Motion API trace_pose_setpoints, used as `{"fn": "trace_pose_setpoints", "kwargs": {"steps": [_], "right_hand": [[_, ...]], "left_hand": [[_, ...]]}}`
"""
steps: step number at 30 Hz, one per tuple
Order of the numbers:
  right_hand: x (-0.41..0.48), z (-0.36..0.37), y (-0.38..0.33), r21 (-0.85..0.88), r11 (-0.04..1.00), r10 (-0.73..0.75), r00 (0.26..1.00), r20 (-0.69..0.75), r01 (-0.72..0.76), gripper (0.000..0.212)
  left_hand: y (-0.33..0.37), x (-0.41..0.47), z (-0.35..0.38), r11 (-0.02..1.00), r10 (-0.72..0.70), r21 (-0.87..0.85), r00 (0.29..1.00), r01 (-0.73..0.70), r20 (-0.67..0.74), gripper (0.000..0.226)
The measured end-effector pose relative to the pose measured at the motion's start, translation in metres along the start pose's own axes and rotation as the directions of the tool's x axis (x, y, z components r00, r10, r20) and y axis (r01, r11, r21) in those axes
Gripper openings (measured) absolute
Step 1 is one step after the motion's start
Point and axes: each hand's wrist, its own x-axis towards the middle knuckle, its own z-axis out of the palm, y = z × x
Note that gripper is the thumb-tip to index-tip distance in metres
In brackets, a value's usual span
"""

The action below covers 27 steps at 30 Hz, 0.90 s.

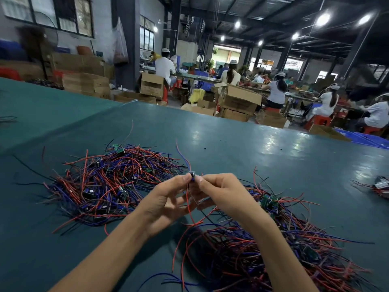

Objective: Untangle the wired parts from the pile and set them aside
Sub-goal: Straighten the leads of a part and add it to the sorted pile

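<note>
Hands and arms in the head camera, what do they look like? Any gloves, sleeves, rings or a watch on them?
The left hand and right hand are bare, with no gloves and no rings showing. The left forearm and right forearm are uncovered down to the bottom edge of the picture, so no sleeve is in view. No watch or bracelet shows on either wrist.

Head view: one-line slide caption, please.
The left hand and right hand pinch a small wired part above the green table, between the left pile and right pile of tangled wires.
</note>
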Motion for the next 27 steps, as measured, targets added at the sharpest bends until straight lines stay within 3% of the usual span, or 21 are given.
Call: {"fn": "trace_pose_setpoints", "kwargs": {"steps": [4, 9, 14, 17, 21, 24, 27], "right_hand": [[0.000, 0.001, 0.004, 0.088, 0.995, 0.028, 0.990, 0.137, -0.040, 0.018], [0.005, 0.010, 0.013, -0.009, 1.000, 0.022, 0.995, 0.094, -0.021, 0.025], [-0.006, 0.000, -0.001, -0.334, 0.941, 0.035, 0.965, 0.261, 0.056, 0.024], [-0.014, 0.008, -0.019, -0.577, 0.800, 0.031, 0.948, 0.316, 0.166, 0.025], [-0.021, 0.015, -0.028, -0.789, 0.579, 0.104, 0.941, 0.321, 0.205, 0.030], [-0.026, 0.010, -0.034, -0.819, 0.551, 0.199, 0.927, 0.318, 0.162, 0.029], [-0.031, -0.010, -0.044, -0.813, 0.575, 0.235, 0.933, 0.274, 0.094, 0.026]], "left_hand": [[0.000, 0.002, 0.002, 1.000, 0.013, -0.024, 0.998, -0.015, -0.060, 0.029], [-0.005, 0.003, 0.005, 0.998, 0.062, 0.023, 0.985, -0.059, -0.159, 0.027], [0.003, 0.010, -0.007, 0.982, 0.166, -0.016, 0.905, -0.187, -0.392, 0.028], [0.007, 0.012, -0.020, 0.978, 0.195, 0.023, 0.856, -0.210, -0.479, 0.034], [-0.011, 0.015, -0.015, 0.989, 0.141, 0.023, 0.866, -0.148, -0.479, 0.019], [-0.014, 0.016, -0.010, 0.993, 0.065, -0.063, 0.900, -0.102, -0.432, 0.012], [-0.004, 0.011, -0.010, 0.976, -0.079, -0.218, 0.964, 0.023, -0.254, 0.013]]}}
